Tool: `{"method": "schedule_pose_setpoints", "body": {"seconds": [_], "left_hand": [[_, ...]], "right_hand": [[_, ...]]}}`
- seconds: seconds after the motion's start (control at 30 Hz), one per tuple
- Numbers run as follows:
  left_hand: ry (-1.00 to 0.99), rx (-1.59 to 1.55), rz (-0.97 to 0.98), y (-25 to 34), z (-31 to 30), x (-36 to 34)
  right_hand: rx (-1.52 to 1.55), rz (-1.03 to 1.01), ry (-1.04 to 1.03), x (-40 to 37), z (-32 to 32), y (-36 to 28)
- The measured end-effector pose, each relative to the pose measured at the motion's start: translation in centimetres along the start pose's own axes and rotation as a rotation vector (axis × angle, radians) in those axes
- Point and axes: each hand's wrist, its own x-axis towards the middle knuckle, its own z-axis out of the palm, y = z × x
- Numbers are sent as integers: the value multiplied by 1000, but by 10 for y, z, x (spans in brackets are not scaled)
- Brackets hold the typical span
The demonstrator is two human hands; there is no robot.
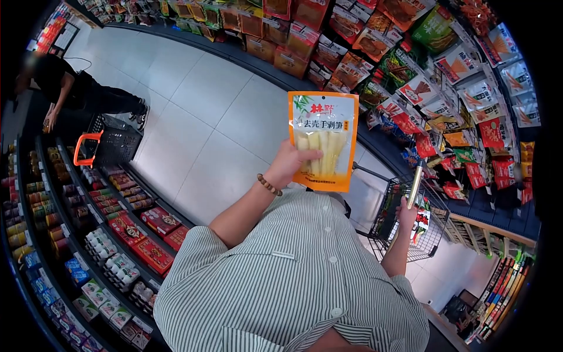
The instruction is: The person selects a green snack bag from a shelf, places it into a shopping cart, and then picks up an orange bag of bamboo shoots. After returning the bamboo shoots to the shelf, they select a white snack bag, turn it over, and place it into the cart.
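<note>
My left hand (pixel 293 161), with a wooden bead bracelet at its wrist, is closed on the lower left side of a bamboo shoot packet (pixel 324 144). The packet is upright, its front turned toward me; it has an orange border, and pale shoots show through the clear part under the lettering. Low on the right, my right hand (pixel 405 216) is wrapped round a pale gold shopping cart handle (pixel 416 185). The wire shopping cart (pixel 435 239) stands beside me on that side. Inside it lies a white package with red lettering (pixel 421 220), partly hidden by my hand.
Racks of hanging snack packets (pixel 404 70) curve along the far and right side. Shelves on the left hold jars, red boxes (pixel 153 255) and cartons. At upper left a person in dark clothes (pixel 64 82) leans toward the shelf, beside a black basket with an orange handle (pixel 120 141).
</note>
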Motion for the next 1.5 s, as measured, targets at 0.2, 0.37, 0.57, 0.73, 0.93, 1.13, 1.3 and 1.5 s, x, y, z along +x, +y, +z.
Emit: {"method": "schedule_pose_setpoints", "body": {"seconds": [0.2, 0.37, 0.57, 0.73, 0.93, 1.13, 1.3, 1.5], "left_hand": [[-47, -2, 19, 10, -9, 7], [-19, 16, -4, 13, -6, 10], [-32, -21, 16, 25, -2, 13], [-23, -13, 64, 32, -1, 24], [15, -51, 76, 40, -4, 42], [118, -54, 67, 47, -3, 64], [219, -2, 141, 71, 10, 79], [305, 38, 141, 88, 11, 101]], "right_hand": [[-58, 30, -1, -16, 14, -19], [-43, 59, -50, -19, 22, -33], [-27, 12, -58, -18, 39, -38], [3, 43, -107, -28, 51, -70], [134, 125, -162, -32, 68, -98], [140, 147, -228, -21, 85, -106], [186, 153, -238, -11, 103, -123], [221, 164, -296, -3, 123, -140]]}}
